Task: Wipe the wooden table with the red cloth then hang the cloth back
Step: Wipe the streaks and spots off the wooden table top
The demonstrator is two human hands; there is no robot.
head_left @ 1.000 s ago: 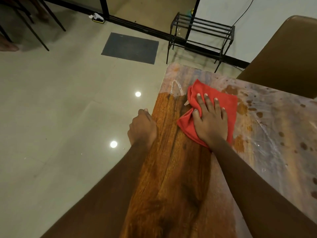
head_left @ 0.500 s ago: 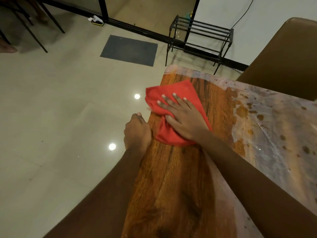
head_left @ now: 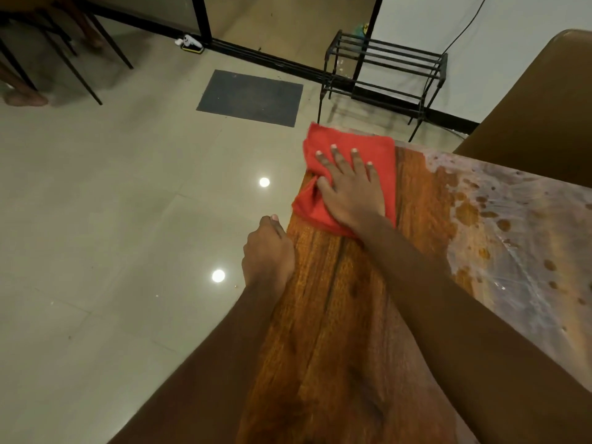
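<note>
Change: your right hand (head_left: pixel 350 190) has pushed red cloth (head_left: pixel 347 145) from table's left edge up to far left corner; film gone from that strip, bare wood showing. Meaning: wiping about half done, judged; cloudy, spotted patch remains on right of table (head_left: pixel 336 315). Cloth: crumpled flat, long axis running away from you, far end overhanging corner.
Grip: right palm flat, fingers spread, pressing cloth, not clutching. Left hand (head_left: pixel 267 254) curled over table's left edge, bracing.

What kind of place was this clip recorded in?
Probably a home dining or entry area. A wooden table stands on a glossy tiled floor, with a brown chair beside it, and a dark doormat and a low metal rack lie near a doorway.
</note>
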